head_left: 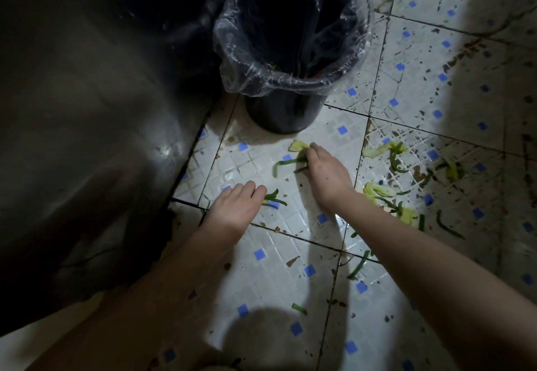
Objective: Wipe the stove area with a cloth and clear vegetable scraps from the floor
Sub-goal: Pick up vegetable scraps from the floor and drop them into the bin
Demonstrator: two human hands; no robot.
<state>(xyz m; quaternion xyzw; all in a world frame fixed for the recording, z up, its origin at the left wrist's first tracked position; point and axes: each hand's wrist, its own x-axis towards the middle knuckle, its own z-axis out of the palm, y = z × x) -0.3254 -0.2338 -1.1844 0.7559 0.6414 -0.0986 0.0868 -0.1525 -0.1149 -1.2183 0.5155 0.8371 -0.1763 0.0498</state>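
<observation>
Green and pale yellow vegetable scraps (386, 196) lie scattered over the white tiled floor (290, 242) with small blue squares. My left hand (235, 206) rests low on the floor, fingers closed on a few dark green strips (274, 198). My right hand (325, 171) reaches further ahead, fingers pinched on a long green strip (286, 163) and a pale leaf piece (299, 146). Just beyond it stands a black bin (290, 51) lined with a clear plastic bag. No cloth or stove is in view.
A dark steel cabinet side (87, 138) fills the left, meeting the floor beside my left hand. More scraps (386, 149) and strips (359, 264) lie at the right and near my right forearm. The tiles are stained with dark spots. Shadows cover the right and bottom.
</observation>
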